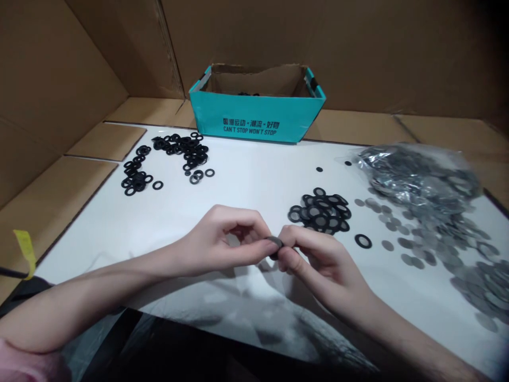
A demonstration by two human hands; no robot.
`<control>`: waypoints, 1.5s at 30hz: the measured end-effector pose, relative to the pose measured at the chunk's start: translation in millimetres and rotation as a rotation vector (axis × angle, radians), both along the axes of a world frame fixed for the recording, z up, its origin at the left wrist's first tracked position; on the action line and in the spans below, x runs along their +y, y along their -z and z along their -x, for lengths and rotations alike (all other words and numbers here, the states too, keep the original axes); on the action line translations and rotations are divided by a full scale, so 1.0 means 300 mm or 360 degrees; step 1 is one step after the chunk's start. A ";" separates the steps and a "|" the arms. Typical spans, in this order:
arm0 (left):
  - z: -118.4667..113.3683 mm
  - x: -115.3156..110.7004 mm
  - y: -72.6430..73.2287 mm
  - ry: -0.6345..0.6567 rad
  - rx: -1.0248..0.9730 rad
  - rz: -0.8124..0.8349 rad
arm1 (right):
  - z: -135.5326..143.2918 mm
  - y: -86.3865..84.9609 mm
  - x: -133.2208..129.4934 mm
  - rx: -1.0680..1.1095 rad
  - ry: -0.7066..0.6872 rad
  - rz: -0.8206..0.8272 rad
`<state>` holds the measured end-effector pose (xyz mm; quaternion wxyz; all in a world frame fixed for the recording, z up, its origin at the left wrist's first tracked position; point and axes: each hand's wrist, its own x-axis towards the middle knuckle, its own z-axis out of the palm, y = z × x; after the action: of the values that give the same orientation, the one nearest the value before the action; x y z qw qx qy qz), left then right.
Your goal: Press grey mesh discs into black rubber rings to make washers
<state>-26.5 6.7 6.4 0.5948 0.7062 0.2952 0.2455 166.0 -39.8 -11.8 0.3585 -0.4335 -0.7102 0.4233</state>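
My left hand (234, 239) and my right hand (318, 262) meet at the middle of the white table. Between their fingertips they pinch one small dark washer (274, 241), with a greyish round face showing; the fingers cover part of it. Just beyond my right hand lies a pile of black washers with grey discs in their middles (320, 211). A single such washer (363, 241) lies to its right. Loose grey discs (417, 244) are scattered farther right. Open black rings (186, 148) lie in a curved heap at the back left.
A turquoise cardboard box (254, 119) stands at the back, with some black pieces inside. A clear plastic bag of grey discs (421, 175) lies at the right. Cardboard walls (338, 58) enclose the white table (246, 170). A yellow tag (25, 252) hangs at the left.
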 end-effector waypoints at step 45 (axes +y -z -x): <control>-0.001 0.011 -0.004 0.0055 0.0024 0.0290 | 0.010 0.037 -0.004 -0.0050 0.0151 -0.0478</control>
<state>-26.3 10.0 7.7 0.6584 0.6561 0.3086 0.2021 163.1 -41.0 -22.9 0.4278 -0.4145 -0.7497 0.2881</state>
